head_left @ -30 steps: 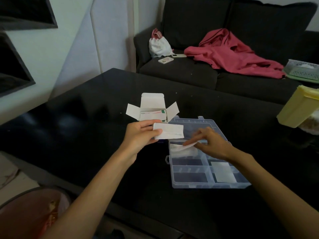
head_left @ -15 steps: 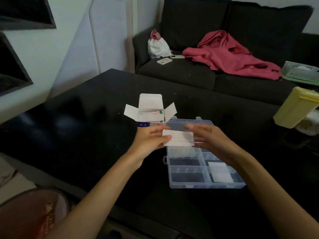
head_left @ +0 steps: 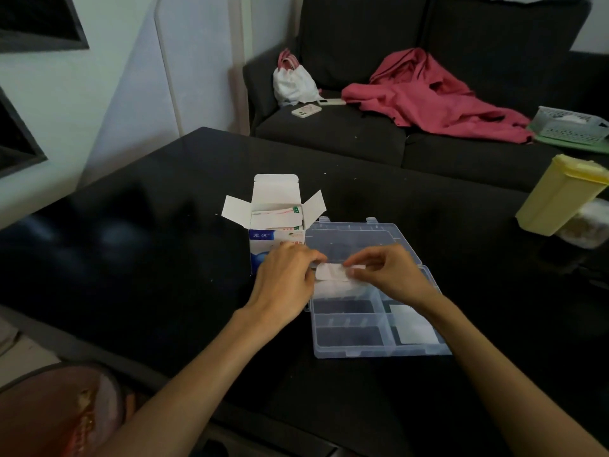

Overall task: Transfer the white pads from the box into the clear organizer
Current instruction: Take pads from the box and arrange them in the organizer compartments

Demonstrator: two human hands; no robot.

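While both hands pinch it taut, left hand (head_left: 286, 278) and right hand (head_left: 388, 271) hold one white pad (head_left: 331, 271) just above the clear organizer (head_left: 379, 352), likely for placing; box (head_left: 276, 225) sits just beyond.

Table (head_left: 148, 275): black, glossy, smooth, faint reflections at left. Organizer (head_left: 349, 338): clear smooth plastic, slight sheen. Box (head_left: 263, 245): thin printed cardboard, flaps matt white inside. Pad (head_left: 331, 271): white, matt, paper-like. Far sofa (head_left: 329, 140): dark matt woven cloth. Garment (head_left: 428, 100) on sofa: pink soft cloth, creased. Right container (head_left: 557, 201): pale yellow matt plastic.
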